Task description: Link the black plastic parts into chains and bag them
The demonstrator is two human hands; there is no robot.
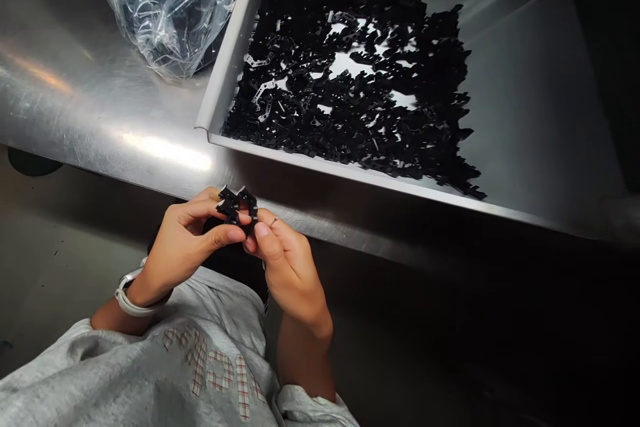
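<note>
Small black angled parts (229, 205), probably plastic, are held between the fingers and thumb of my left hand (187, 237). Pinched by my right hand (287, 257) is another black angled part (250, 207), close beside those in the left. My two hands meet in front of my body, at the near edge of the metal table. Fingers cover the lower ends of the parts, so their full shape is hidden. Beyond the hands, many similar black parts (425, 93) lie in a loose heap inside a pale tray (530, 113).
A clear plastic bag (175, 27) with dark contents stands left of the tray on the shiny metal table (100, 107). The tray's raised front rim (320, 163) lies just past my hands. A few silvery parts (264, 90) show among the black ones.
</note>
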